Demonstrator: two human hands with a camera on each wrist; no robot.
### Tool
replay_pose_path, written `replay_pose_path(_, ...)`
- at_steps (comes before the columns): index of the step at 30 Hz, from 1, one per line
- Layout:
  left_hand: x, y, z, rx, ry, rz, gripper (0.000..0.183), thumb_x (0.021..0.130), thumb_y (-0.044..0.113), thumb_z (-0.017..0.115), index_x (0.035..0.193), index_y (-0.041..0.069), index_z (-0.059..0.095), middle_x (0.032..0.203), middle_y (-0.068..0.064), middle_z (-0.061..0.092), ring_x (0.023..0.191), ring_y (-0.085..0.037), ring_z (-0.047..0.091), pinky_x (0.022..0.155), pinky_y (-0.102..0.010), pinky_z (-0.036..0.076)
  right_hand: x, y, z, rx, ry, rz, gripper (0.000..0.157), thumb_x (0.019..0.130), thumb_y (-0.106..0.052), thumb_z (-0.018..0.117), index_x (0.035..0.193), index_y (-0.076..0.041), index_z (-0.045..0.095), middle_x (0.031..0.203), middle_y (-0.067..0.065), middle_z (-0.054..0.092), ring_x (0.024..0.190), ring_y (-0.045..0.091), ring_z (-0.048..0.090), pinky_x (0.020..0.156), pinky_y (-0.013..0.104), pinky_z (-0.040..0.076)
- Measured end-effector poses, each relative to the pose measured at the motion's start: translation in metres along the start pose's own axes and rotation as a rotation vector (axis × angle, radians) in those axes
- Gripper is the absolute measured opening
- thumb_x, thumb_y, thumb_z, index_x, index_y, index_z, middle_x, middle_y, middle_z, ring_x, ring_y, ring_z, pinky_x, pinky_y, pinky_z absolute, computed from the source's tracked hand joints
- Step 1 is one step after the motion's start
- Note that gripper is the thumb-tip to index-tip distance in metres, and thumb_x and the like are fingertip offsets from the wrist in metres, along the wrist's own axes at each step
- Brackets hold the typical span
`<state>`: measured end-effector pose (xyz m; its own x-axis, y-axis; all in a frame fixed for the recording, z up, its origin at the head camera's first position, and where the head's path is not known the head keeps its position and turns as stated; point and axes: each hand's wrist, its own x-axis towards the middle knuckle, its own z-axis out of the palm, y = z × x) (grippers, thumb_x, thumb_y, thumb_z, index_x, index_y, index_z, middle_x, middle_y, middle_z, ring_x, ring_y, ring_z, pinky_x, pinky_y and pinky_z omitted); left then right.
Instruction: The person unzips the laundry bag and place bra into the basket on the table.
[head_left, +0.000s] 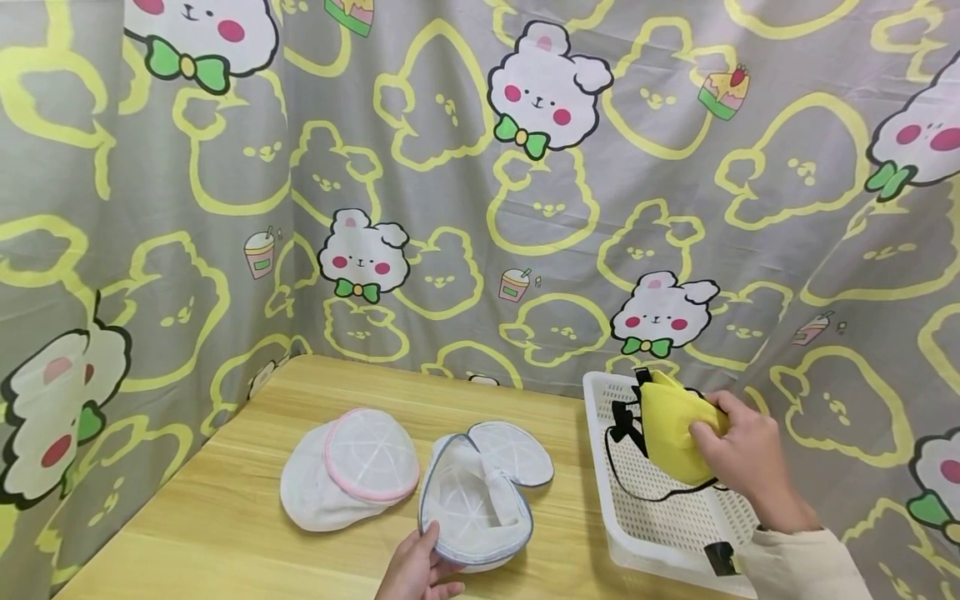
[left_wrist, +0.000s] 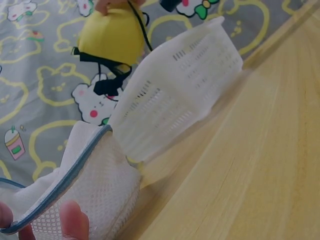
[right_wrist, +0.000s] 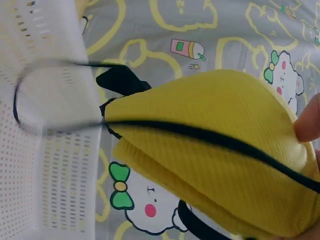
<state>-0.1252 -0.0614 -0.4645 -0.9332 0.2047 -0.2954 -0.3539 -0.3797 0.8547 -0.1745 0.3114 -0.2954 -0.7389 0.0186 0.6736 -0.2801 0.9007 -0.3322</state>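
Over the white basket (head_left: 602,467), my right hand (head_left: 750,454) grips a folded yellow bra (head_left: 675,429) by its right side. The bra's ribbed cups (right_wrist: 220,107) show in the right wrist view, with black straps hanging loose. At the front of the table, my left hand (head_left: 416,571) pinches the blue-trimmed rim of a white mesh laundry bag (head_left: 457,492), thumb at the rim and fingers below. That bag's round lid (head_left: 517,454) is folded back, so its inside shows. In the left wrist view, the bag's mesh side (left_wrist: 100,195) is close beside the fingers.
Left of the open bag lies a second white mesh bag (head_left: 315,483) with a pink-trimmed lid, closed. The basket has perforated walls and stands at the right of the wooden table (head_left: 217,517). A patterned grey curtain (head_left: 450,317) hangs behind and at both sides.
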Motion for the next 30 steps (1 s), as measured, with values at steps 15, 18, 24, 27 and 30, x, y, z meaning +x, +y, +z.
replay_pose_path(15, 0.000, 0.000, 0.001, -0.001, -0.002, 0.013, 0.056, 0.107, 0.030, 0.032, 0.137, -0.016, 0.019, 0.095, -0.002, 0.068, 0.081, -0.016, 0.064, 0.071, -0.035, 0.056, -0.011, 0.021, 0.015, -0.034, -0.060, 0.002, 0.015, 0.074, -0.008, 0.062, 0.089, -0.004, 0.063, 0.072, 0.007, 0.055, 0.059, 0.021, 0.045, 0.050, 0.032, 0.036)
replay_pose_path(18, 0.000, 0.000, 0.001, 0.000, -0.004, 0.014, 0.055, 0.107, 0.030, 0.032, 0.137, -0.016, 0.020, 0.095, -0.002, 0.068, 0.081, -0.016, 0.064, 0.071, -0.035, 0.056, -0.015, 0.024, 0.017, -0.042, -0.081, 0.020, 0.016, 0.075, -0.009, 0.063, 0.091, -0.004, 0.063, 0.071, 0.007, 0.055, 0.060, 0.021, 0.045, 0.050, 0.032, 0.036)
replay_pose_path(24, -0.001, 0.001, 0.002, -0.001, -0.007, 0.014, 0.056, 0.107, 0.030, 0.032, 0.137, -0.016, 0.020, 0.096, -0.002, 0.068, 0.082, -0.017, 0.063, 0.071, -0.035, 0.056, -0.021, 0.031, 0.023, -0.049, -0.106, 0.041, 0.018, 0.075, -0.008, 0.061, 0.093, -0.004, 0.064, 0.065, 0.004, 0.054, 0.057, 0.019, 0.044, 0.049, 0.031, 0.037)
replay_pose_path(27, -0.001, 0.001, 0.002, -0.002, -0.004, 0.011, 0.056, 0.107, 0.030, 0.032, 0.137, -0.016, 0.019, 0.096, -0.002, 0.068, 0.082, -0.017, 0.063, 0.071, -0.035, 0.056, -0.023, 0.033, 0.026, -0.059, -0.128, 0.043, 0.020, 0.075, -0.007, 0.061, 0.094, -0.003, 0.064, 0.067, 0.004, 0.057, 0.057, 0.019, 0.044, 0.050, 0.032, 0.037)
replay_pose_path(30, -0.001, 0.001, 0.002, -0.001, -0.004, 0.008, 0.056, 0.107, 0.029, 0.032, 0.137, -0.016, 0.018, 0.096, -0.003, 0.068, 0.081, -0.017, 0.063, 0.071, -0.034, 0.056, -0.025, 0.035, 0.030, -0.064, -0.164, 0.045, 0.022, 0.076, -0.006, 0.061, 0.097, 0.000, 0.063, 0.069, 0.005, 0.059, 0.057, 0.018, 0.045, 0.050, 0.031, 0.038)
